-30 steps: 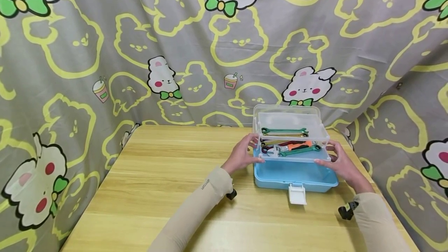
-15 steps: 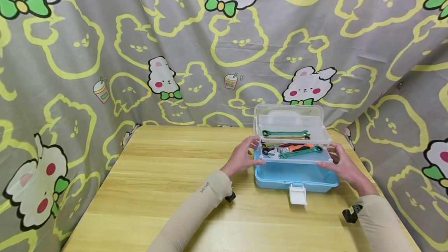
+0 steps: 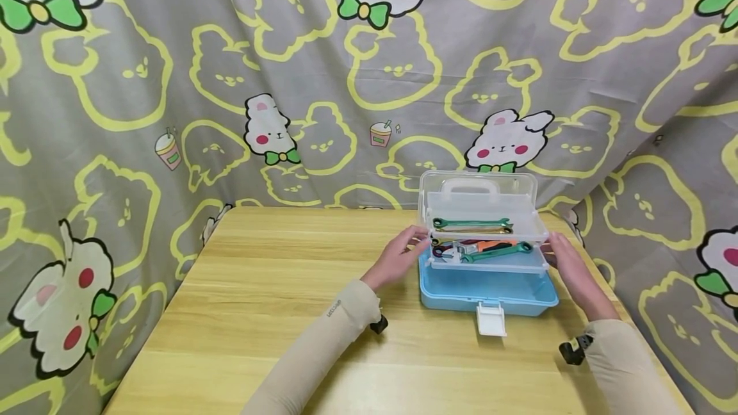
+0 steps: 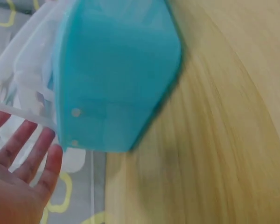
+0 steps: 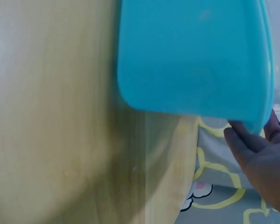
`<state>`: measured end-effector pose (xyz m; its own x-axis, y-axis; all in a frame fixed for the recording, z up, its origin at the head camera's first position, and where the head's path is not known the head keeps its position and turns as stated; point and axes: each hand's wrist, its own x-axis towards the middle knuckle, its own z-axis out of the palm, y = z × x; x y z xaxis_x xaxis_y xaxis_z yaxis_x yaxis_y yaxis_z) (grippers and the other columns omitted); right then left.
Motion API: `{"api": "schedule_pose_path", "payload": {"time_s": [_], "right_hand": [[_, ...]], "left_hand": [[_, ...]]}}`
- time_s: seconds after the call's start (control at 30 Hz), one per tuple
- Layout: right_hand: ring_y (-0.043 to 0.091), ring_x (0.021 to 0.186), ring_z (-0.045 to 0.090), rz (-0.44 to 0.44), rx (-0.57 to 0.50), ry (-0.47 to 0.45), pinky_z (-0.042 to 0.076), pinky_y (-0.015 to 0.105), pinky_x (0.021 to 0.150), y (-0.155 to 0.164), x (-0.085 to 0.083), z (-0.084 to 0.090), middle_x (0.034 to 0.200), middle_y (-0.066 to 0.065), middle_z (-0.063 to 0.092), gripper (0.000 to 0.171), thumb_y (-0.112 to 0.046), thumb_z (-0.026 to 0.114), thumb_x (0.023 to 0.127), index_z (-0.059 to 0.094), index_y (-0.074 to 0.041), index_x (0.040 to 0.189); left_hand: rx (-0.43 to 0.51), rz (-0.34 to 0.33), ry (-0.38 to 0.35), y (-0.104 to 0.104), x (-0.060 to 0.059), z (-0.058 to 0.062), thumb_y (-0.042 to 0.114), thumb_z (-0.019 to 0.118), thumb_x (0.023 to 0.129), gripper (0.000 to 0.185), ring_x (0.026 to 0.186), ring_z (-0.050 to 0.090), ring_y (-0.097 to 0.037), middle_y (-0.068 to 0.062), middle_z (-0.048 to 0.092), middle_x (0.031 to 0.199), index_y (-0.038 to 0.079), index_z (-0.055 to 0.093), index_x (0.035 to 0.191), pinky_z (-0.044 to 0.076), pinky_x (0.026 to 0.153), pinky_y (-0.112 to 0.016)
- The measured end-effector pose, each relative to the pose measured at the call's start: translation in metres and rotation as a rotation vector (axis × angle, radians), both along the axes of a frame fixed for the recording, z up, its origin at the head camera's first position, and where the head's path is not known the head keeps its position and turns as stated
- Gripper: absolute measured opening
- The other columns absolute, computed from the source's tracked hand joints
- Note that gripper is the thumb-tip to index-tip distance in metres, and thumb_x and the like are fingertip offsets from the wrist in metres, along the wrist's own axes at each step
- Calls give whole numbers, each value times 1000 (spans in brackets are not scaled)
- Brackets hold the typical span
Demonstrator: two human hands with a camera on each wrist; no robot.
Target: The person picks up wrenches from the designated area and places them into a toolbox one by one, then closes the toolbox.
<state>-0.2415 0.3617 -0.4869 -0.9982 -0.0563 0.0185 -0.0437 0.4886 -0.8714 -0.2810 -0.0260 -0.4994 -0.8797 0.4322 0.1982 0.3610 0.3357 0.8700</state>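
1. Two hands are seen at the ends of a blue toolbox (image 3: 487, 290), which stands on the right part of the wooden worktop (image 3: 277, 287), toward its far edge.
2. Left hand (image 3: 399, 260): placed at the left end of the box, with fingers straight and relaxed against the clear fold-out trays. In the left wrist view the fingers (image 4: 35, 156) are spread and nothing is gripped; exact contact with the tray edge cannot be told.
3. Right hand (image 3: 567, 266): placed at the right end of the box, fingers extended along the tray ends. In the right wrist view the fingertips (image 5: 240, 140) are seen just beside the blue shell (image 5: 196, 56); no grip around anything is shown.
4. Upper tray (image 3: 490, 230): clear plastic, set toward the far side, with a green wrench (image 3: 469, 222) lying across it and a yellowish one just behind.
5. Lower tray (image 3: 490, 261): clear, stepped nearer, holding a green wrench (image 3: 497, 251), an orange-handled tool (image 3: 494, 243) and other tools too small to tell apart.
6. Clear lid (image 3: 478, 192) with its handle is stood upright at the far side of the box.
7. White latch (image 3: 491, 319) is hung open at the near face of the box, resting on the worktop.
8. Cartoon-printed grey cloth (image 3: 173, 82) is hung behind and to the right of the worktop.
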Motion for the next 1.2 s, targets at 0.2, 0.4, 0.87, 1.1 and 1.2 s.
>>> {"api": "schedule_pose_path", "payload": {"time_s": [0.2, 0.4, 0.87, 1.1, 1.2], "right_hand": [[-15, 94, 57, -12, -58, 34, 47, 8, 84, 1, -1, 3, 105, -11, 57, 45, -43, 20, 114, 49, -12, 130], [-16, 97, 56, 8, -91, 28, 45, 6, 84, 0, 1, 4, 129, -5, 51, 56, -45, 21, 114, 33, -9, 156], [-4, 121, 47, 44, -276, -110, 43, 10, 86, 0, -5, 8, 174, 16, -8, 72, -47, 29, 113, -16, -28, 166], [-19, 115, 47, 107, -362, -66, 41, 8, 87, 2, -2, 2, 175, 5, -12, 69, -40, 28, 114, -18, -31, 164], [-11, 133, 39, 118, -338, -66, 37, 11, 94, 3, -2, 0, 174, 5, -19, 67, -42, 25, 114, -19, -32, 164]], "left_hand": [[96, 82, -61, 6, -1, 10, 51, 42, 110, 44, 118, 65, -27, -3, 70, 121, 14, 66, 114, 53, 101, -43], [94, 139, -49, 10, -3, 13, 54, 48, 107, 52, 101, 67, -20, -2, 70, 106, 6, 63, 96, 53, 86, -34], [188, 162, -133, 12, -6, 12, 46, 71, 95, 70, 137, 46, -34, -11, 43, 151, 14, 42, 150, 48, 108, -48], [221, 60, -223, 8, -10, 12, 46, 70, 96, 95, 159, 21, -24, 3, 14, 174, 30, 10, 168, 22, 128, -52], [236, 15, -252, 7, -12, 12, 45, 68, 98, 94, 160, 20, -22, 7, 14, 174, 31, 7, 168, 19, 129, -51]]}}
